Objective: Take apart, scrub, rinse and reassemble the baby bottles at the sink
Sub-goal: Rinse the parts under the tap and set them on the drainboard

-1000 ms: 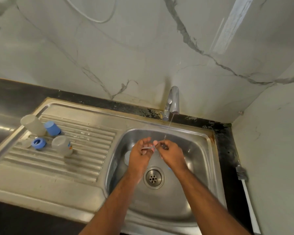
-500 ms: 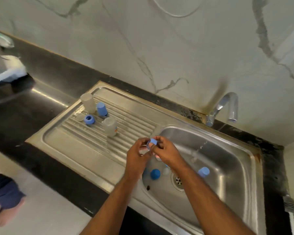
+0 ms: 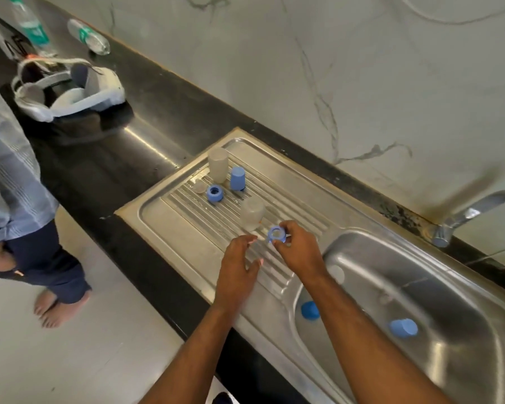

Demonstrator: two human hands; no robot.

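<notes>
**Blue ring held over the draining board**

The right hand (image 3: 299,250) pinches one blue ring (image 3: 277,234) at its fingertips, just above the ridged draining board (image 3: 187,228). The left hand (image 3: 239,269) hovers beside it with fingers loosely spread, holding nothing — the two hands are close but apart.

On the board stand two clear bottles upside down (image 3: 218,164) (image 3: 252,213), one blue cap (image 3: 237,178), a second blue ring (image 3: 215,194) and one clear teat (image 3: 199,187). Two more blue pieces (image 3: 309,310) (image 3: 403,328) lie in the sink basin (image 3: 449,360).

The front half of the board is bare metal. A bystander's feet stand on the floor at the left — well apart from the sink.
</notes>
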